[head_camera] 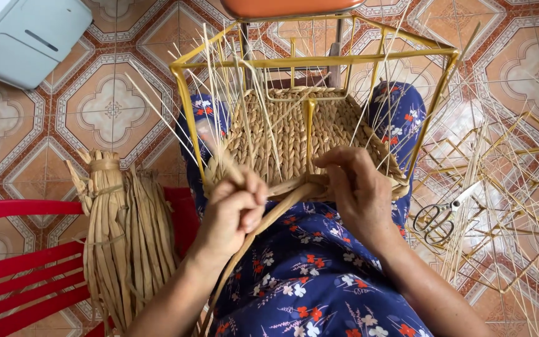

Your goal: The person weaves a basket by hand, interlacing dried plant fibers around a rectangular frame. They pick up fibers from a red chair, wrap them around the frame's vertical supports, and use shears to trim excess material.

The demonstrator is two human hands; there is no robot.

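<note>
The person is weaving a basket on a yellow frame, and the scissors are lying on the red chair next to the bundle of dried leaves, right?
Not quite. The scissors lie on the tiled floor at the person's right, among thin sticks, not on the red chair. The head view shows it. The rest holds: both hands work the woven basket on the yellow frame, and the bundle of dried leaves rests by the chair.

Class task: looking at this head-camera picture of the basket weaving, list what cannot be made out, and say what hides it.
- Left hand: its palm and grip on the straw strand, hidden by its own fingers.
- Woven basket: near rim, behind both hands.
- Right hand: fingertips tucked into the weave.
- Orange object: cut off by the top edge.
</note>
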